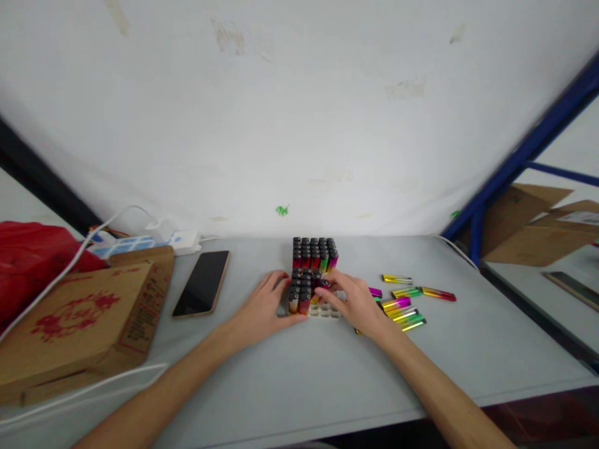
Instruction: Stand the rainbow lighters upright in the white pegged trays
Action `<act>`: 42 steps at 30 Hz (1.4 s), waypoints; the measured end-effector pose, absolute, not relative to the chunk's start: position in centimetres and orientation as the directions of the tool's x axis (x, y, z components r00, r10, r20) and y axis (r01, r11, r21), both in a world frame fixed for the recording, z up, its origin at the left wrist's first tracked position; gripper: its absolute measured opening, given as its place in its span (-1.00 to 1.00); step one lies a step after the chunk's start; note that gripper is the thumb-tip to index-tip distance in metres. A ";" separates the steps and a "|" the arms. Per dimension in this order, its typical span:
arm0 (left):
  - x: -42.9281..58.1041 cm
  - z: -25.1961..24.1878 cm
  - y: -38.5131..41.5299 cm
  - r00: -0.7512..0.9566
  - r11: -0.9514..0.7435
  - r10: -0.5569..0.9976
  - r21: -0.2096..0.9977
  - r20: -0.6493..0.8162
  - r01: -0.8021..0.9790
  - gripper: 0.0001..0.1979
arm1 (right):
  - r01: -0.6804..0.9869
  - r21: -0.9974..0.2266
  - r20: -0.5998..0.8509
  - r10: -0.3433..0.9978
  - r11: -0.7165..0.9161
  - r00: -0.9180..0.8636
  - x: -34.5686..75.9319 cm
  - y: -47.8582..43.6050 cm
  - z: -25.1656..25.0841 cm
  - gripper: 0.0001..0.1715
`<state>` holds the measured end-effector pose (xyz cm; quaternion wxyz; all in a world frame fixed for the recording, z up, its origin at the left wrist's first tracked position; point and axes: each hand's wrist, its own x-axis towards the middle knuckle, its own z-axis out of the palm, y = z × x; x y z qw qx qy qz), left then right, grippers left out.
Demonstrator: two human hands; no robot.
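Note:
Several black-topped lighters (315,252) stand upright in a block at the middle of the table. The nearer ones sit in a pale tray (326,312) whose front right cells show bare. My left hand (267,302) is curved around the tray's left side, thumb along the front edge, fingers apart. My right hand (353,302) pinches a lighter (322,285) by its dark top, over the tray's right part. Loose shiny lighters (397,304) in yellow, green, pink and red lie on the table to the right of my right hand.
A black phone (202,284) lies on the grey table (290,380) at the left. Farther left are a cardboard box (79,318), a red bag (40,265), a power strip (140,243) and white cables. A blue frame (477,231) and open carton (538,227) stand right.

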<state>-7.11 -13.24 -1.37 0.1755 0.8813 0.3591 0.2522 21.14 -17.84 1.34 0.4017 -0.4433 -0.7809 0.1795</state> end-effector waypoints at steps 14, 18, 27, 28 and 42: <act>-7.3 -1.7 -13.1 0.606 -0.687 0.719 0.479 0.340 0.546 -0.36 | 0.635 -0.556 0.361 0.844 0.536 -0.396 20.4 -17.6 0.9 -0.82; -7.4 -1.8 -13.0 0.607 -0.694 0.714 0.469 0.350 0.546 -0.35 | 0.682 -0.555 0.312 0.879 0.477 -0.361 20.5 -17.5 0.9 -0.77; -7.7 -2.3 -12.5 0.612 -0.694 0.715 0.453 0.338 0.560 -0.27 | 0.776 -0.485 0.320 0.908 0.403 -0.272 26.4 -16.1 2.4 -0.55; -7.7 -2.4 -12.4 0.613 -0.693 0.716 0.452 0.335 0.562 -0.26 | 0.802 -0.478 0.327 0.920 0.357 -0.215 28.2 -15.9 2.7 -0.60; -7.5 -1.9 -12.8 0.602 -0.687 0.720 0.477 0.346 0.548 -0.30 | 0.961 -0.252 0.082 0.987 -0.114 0.139 39.0 -15.4 1.2 -0.92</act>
